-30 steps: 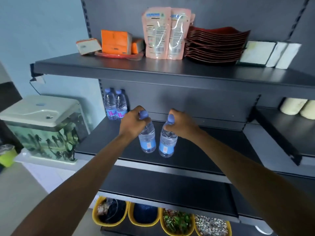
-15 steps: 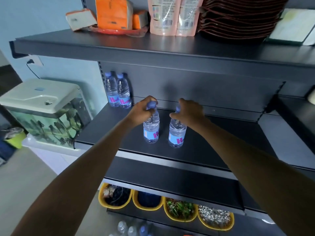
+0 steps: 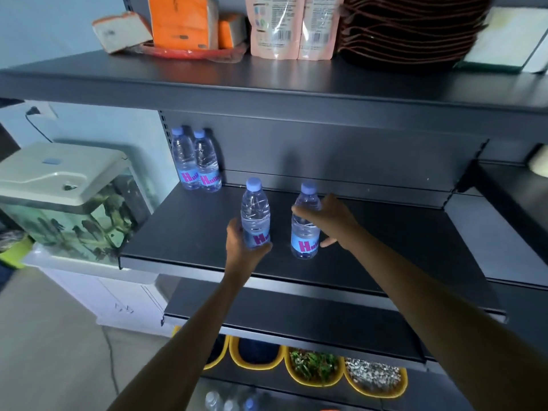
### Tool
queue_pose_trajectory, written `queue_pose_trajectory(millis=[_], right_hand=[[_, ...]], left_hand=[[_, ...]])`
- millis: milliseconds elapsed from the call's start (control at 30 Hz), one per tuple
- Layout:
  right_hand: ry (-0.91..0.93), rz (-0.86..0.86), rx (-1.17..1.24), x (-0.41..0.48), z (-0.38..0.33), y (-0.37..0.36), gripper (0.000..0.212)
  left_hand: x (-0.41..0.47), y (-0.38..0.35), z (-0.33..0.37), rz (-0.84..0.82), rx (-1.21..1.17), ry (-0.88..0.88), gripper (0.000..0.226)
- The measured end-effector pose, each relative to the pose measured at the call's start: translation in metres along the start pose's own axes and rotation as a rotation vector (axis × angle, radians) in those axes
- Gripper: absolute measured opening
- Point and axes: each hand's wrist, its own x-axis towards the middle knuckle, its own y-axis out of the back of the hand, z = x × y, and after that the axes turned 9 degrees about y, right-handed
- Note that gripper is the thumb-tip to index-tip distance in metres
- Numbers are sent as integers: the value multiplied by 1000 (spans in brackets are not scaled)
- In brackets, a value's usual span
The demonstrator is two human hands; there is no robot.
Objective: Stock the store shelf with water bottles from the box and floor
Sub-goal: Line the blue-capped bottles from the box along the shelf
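Two clear water bottles with blue caps and blue labels stand on the dark middle shelf (image 3: pixel 184 232). My left hand (image 3: pixel 241 244) grips the lower body of the left bottle (image 3: pixel 255 209). Around the right bottle (image 3: pixel 305 229) my right hand (image 3: pixel 329 221) curls, fingers near its shoulder and thumb by the label. Two more bottles (image 3: pixel 197 161) stand upright at the shelf's back left corner. More bottle tops (image 3: pixel 228 401) show at the bottom, below the lowest shelf.
The upper shelf (image 3: pixel 267 87) carries orange packs, pink pouches, a stack of dark red trays and pale boards. Left of the rack is a fish tank (image 3: pixel 68 200) on a white cabinet. Yellow bins (image 3: pixel 314 369) with contents sit under the lower shelf.
Both hands have slid down from the bottle caps to the bottle bodies. The camera has moved closer to the shelf.
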Motion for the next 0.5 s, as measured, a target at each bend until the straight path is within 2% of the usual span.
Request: queue_pose_trajectory(millis=[100, 200, 300, 500], right_hand=[[-20, 64, 71, -10, 48, -30, 66], [-6, 141, -24, -19, 81, -59, 66], [65, 241, -100, -26, 85, -76, 70], [117, 237, -250, 1, 75, -99, 70]], left_hand=[[-7, -6, -12, 82, 67, 35, 79], [0, -11, -12, 169, 183, 71, 68], [10, -13, -9, 202, 259, 71, 60], [38, -2, -17, 255, 414, 3, 54]])
